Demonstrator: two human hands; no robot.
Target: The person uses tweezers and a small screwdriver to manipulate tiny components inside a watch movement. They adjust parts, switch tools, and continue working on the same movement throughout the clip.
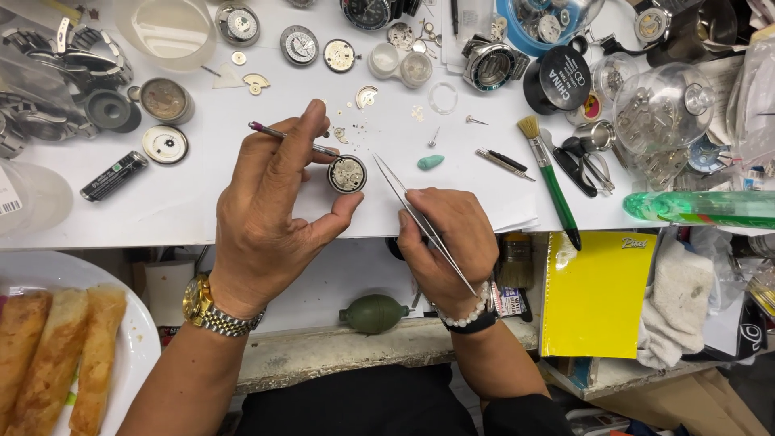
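My left hand (266,214) steadies the round watch movement (347,173) on the white bench (202,194), grip closed round a thin pin-tool (278,134). Right hand (444,238) pinches steel tweezers (416,214) shut, tips just beside the movement, not touching
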